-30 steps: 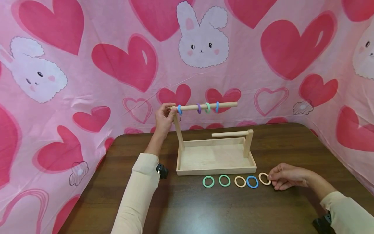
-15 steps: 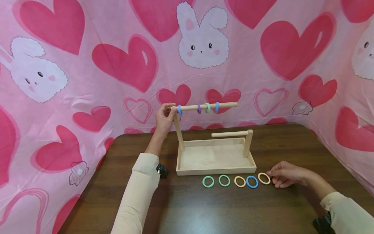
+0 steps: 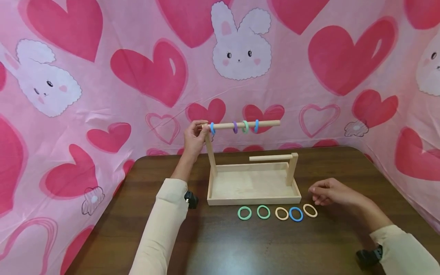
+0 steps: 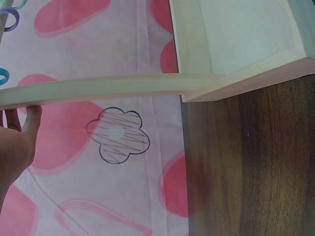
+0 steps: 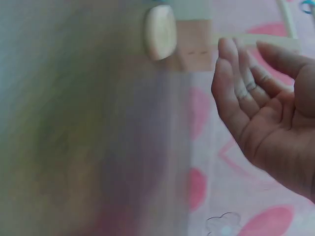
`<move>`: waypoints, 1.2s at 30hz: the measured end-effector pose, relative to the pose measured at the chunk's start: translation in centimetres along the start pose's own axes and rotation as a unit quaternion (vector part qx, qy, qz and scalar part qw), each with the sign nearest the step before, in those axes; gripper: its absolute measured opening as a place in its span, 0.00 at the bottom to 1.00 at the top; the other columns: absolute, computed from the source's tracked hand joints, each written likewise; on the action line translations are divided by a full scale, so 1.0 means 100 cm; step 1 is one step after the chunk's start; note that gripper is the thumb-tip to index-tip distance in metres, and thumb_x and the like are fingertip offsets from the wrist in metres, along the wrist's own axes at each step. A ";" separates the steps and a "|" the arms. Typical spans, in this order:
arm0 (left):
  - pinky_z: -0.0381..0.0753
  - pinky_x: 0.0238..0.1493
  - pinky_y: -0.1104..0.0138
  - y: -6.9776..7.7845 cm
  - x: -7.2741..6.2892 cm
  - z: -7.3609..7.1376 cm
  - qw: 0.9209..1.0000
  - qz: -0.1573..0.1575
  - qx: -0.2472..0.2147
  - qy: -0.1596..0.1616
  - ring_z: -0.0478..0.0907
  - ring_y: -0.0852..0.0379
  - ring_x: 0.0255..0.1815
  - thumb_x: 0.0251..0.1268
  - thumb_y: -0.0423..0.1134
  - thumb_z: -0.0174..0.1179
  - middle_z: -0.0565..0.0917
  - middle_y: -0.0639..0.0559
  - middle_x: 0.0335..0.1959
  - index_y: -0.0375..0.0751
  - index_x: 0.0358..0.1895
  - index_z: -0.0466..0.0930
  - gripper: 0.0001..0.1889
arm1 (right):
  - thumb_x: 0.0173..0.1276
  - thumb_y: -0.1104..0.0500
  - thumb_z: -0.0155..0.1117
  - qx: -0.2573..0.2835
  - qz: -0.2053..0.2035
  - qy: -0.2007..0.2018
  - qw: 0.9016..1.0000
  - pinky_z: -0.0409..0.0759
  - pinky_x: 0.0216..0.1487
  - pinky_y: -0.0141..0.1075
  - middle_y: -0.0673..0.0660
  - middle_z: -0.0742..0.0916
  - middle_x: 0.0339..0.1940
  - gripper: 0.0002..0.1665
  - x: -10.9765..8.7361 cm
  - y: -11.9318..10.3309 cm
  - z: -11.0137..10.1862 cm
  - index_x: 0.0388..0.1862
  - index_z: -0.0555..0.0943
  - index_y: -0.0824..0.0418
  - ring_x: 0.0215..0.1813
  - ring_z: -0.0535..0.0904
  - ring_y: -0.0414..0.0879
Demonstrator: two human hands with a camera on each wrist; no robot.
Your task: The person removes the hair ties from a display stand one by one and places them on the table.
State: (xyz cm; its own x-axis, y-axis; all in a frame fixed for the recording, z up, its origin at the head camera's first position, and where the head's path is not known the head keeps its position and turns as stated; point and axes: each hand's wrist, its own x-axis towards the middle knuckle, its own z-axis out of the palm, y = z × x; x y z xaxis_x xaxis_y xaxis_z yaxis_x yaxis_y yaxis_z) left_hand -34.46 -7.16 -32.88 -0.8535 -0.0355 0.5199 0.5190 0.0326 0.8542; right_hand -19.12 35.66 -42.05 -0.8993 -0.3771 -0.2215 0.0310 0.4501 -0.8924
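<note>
My left hand point(image 3: 194, 140) pinches the top of the tall left post point(image 3: 210, 154) of a wooden ring stand. In the left wrist view its fingertips point(image 4: 32, 114) touch that post. Blue point(image 3: 212, 130), purple point(image 3: 235, 128), green point(image 3: 245, 128) and another blue ring hang on the upper rod point(image 3: 269, 123). My right hand point(image 3: 332, 192) holds nothing, fingers loosely bent, just up and right of a cream ring point(image 3: 314, 214). Left of that ring lie a blue ring point(image 3: 296, 220), a second cream one point(image 3: 282, 219) and two green rings point(image 3: 244, 219), in a row before the stand.
The stand's shallow tray point(image 3: 254, 201) rests on the dark wooden table point(image 3: 220, 244). At its right end a short post point(image 3: 292, 168) bears a lower rod point(image 3: 269, 157) pointing left, without rings. A pink heart-and-rabbit cloth point(image 3: 282, 80) hangs behind the table.
My right hand has let go of the rightmost cream ring and moved up and away from it; the ring lies at the row's right end. The left hand keeps its place on the post.
</note>
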 end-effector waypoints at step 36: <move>0.81 0.37 0.77 0.001 0.000 0.000 1.000 0.000 -0.020 -0.002 0.79 0.69 0.33 0.70 0.26 0.59 0.82 0.65 0.31 0.22 0.52 0.77 0.11 | 0.72 0.65 0.62 0.134 -0.181 0.254 0.940 0.85 0.35 0.27 0.38 0.86 0.29 0.05 0.087 -0.139 0.061 0.44 0.81 0.60 0.27 0.84 0.33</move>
State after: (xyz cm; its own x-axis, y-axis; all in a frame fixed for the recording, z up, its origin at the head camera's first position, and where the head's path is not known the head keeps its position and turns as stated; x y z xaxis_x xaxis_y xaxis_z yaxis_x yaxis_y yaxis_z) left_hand -34.42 -7.13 -32.75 -0.8533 -0.0323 0.5203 0.5208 -0.0083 0.8536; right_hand -24.72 21.21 -34.00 -0.9621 0.0002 0.2726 -0.2706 0.1210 -0.9551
